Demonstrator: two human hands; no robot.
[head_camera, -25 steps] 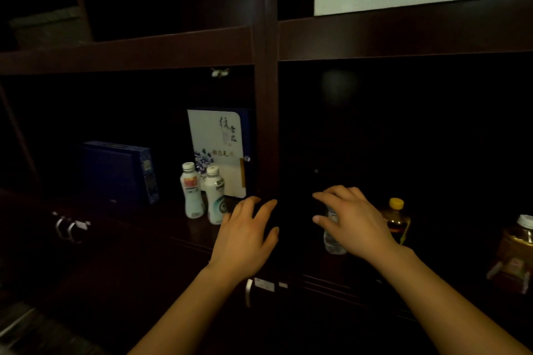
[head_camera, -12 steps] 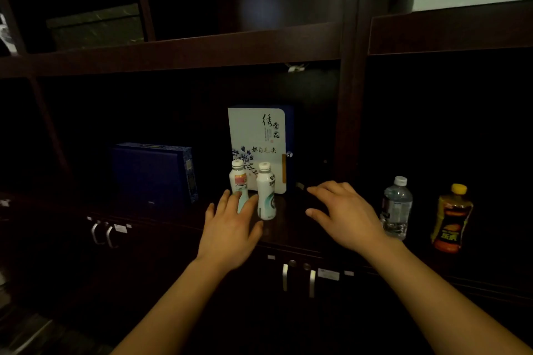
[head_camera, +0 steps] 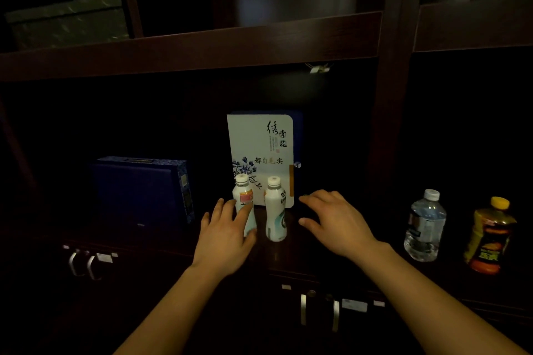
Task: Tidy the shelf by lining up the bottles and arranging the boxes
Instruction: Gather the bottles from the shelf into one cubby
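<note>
Shelf (head_camera: 302,256): it is holding four bottles and two boxes, and they are not in one neat row yet.
Two white bottles: the left white bottle (head_camera: 244,199) and the right white bottle (head_camera: 276,210) are standing up side by side, in front of the white box (head_camera: 259,153).
Other bottles: the clear water bottle (head_camera: 425,225) and the orange bottle (head_camera: 490,236) are standing well apart from the white pair, past the post (head_camera: 386,124) in the next part of the shelf.
Blue box (head_camera: 138,190): it is standing to the left, apart from the white box.
Left hand (head_camera: 225,236): it is reaching out flat with fingers spread open, just in front of the left white bottle, holding nothing. I think it is getting ready to grab that bottle.
Right hand (head_camera: 337,225): it is open too, fingers curled a little, hanging just beside the right white bottle, not touching it.
Arms: both are stretching forward from below.
</note>
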